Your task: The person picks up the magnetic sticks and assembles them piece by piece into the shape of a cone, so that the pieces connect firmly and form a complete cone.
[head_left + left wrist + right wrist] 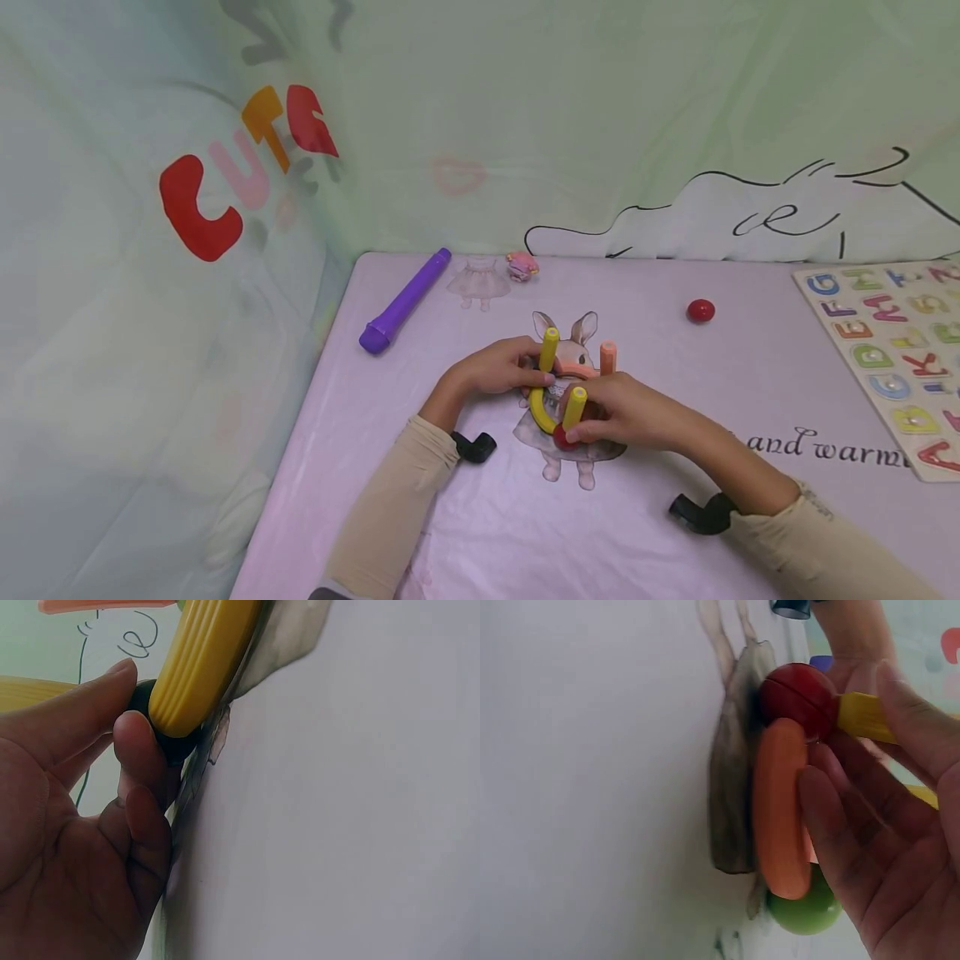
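A ring of curved magnetic building sticks joined by balls lies on the table, with straight sticks standing up from it. The ring has a yellow curved stick and an orange curved stick. My left hand pinches the dark ball at the yellow curve's end, below an upright yellow stick. On the near side my right hand holds another upright yellow stick just above a red ball, its fingers touching the orange curve. Behind it rises an orange stick; a green ball shows below.
A purple toy microphone lies at the back left, near a small pink toy. Back right sits a loose red ball. An alphabet puzzle board lies along the right side. Fabric walls border the table behind and left.
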The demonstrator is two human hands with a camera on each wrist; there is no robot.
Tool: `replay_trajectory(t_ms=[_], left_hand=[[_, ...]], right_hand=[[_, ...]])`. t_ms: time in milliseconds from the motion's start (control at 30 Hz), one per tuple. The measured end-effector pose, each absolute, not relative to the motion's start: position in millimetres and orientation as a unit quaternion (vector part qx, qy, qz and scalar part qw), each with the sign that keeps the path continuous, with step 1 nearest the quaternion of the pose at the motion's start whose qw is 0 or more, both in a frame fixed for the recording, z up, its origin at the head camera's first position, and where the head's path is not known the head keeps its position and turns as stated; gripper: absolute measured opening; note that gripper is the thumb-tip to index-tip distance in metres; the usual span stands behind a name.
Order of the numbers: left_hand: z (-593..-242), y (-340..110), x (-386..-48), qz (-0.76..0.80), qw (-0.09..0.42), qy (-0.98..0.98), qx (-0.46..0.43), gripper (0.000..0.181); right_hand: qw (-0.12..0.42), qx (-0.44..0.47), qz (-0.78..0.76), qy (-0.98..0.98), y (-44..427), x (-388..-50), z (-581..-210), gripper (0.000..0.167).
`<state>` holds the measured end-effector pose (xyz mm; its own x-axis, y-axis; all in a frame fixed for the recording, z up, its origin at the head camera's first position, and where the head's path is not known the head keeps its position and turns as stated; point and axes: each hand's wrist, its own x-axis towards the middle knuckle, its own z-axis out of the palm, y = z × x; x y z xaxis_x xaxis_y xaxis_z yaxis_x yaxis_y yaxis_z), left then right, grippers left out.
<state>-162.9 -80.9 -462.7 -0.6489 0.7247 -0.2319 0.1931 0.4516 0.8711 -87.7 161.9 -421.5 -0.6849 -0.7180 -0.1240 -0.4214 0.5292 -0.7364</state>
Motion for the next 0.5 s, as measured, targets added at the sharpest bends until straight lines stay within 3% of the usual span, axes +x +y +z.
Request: replay_trajectory(t_ms=[500], left_hand=[[-465.1,-80.7,-162.4,0.442,0.302,0.796,0.281,0.02]], right_hand=[[0.22,-0.333,-0.318,0.86,160.6,-87.5,-426.8,0.023]])
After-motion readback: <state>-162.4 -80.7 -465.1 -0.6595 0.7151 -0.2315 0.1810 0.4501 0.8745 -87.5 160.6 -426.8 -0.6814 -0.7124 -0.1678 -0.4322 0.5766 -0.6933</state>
